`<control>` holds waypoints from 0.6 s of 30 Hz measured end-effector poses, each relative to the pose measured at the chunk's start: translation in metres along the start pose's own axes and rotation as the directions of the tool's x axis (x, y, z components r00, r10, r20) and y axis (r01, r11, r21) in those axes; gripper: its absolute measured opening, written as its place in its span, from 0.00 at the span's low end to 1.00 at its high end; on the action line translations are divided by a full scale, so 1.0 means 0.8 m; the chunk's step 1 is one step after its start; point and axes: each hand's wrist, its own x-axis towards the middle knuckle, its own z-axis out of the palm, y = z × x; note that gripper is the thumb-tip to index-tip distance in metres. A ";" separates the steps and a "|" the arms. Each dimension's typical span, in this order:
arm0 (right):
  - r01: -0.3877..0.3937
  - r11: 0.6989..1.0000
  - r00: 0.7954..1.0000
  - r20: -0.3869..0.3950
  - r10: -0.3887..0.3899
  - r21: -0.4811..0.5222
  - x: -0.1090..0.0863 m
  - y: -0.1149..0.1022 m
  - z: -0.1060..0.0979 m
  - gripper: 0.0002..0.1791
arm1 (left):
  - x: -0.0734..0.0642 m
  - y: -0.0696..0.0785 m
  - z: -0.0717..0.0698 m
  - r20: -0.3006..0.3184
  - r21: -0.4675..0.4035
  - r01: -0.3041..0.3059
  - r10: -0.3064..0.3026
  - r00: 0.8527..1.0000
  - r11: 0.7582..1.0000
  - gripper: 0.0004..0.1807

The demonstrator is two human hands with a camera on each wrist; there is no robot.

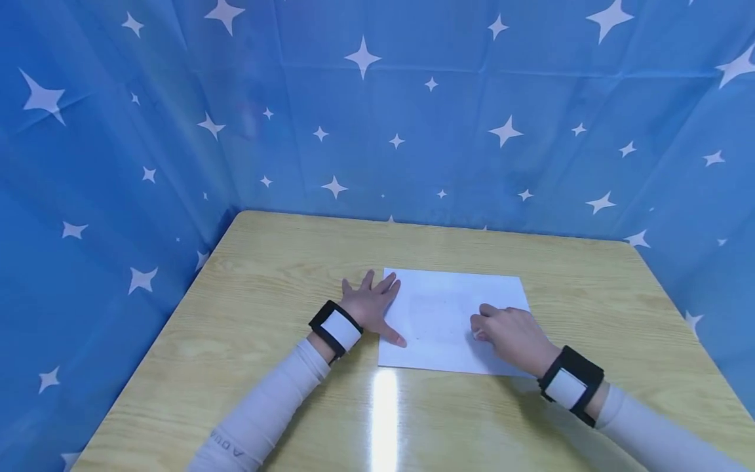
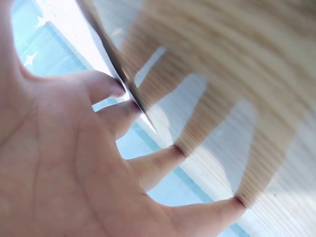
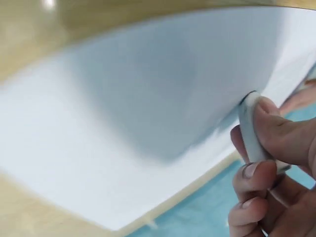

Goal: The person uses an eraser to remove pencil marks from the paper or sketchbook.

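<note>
A white sheet of paper [image 1: 436, 314] lies flat on the wooden table. My left hand [image 1: 368, 309] is spread over its left edge, with thumb and fingertips resting on the paper and the tabletop beside it. Between the thumb and fingers of my right hand [image 1: 513, 335] is a small white eraser [image 3: 250, 132], smudged dark at its tip. In the right wrist view that tip meets the paper; in the head view the hand is over the sheet's right half and mostly hides the eraser. A few faint specks show on the paper near the left thumb.
The light wooden table [image 1: 283, 262] extends around the sheet, with a bright glare strip [image 1: 385, 413] in front of it. A blue curtain [image 1: 413, 157] with white stars hangs behind the table and along both sides. Each wrist wears a black band.
</note>
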 end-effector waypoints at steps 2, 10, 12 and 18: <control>-0.013 0.999 1.000 0.027 0.011 0.053 -0.005 0.011 -0.004 0.06 | -0.001 0.001 -0.001 0.005 -0.001 -0.004 0.004 1.000 1.000 0.70; 0.082 0.992 0.995 -0.058 -0.077 0.098 0.109 -0.019 0.003 0.06 | 0.000 0.001 0.010 -0.013 -0.010 0.004 -0.004 1.000 1.000 0.70; 0.139 0.989 0.988 -0.068 -0.135 0.052 0.128 -0.024 0.015 0.05 | 0.000 0.001 0.014 -0.012 -0.012 0.006 -0.006 1.000 1.000 0.70; 0.092 0.995 0.994 -0.069 -0.089 0.042 0.101 0.020 0.023 0.05 | -0.005 -0.001 0.001 -0.012 0.017 -0.002 0.002 1.000 1.000 0.70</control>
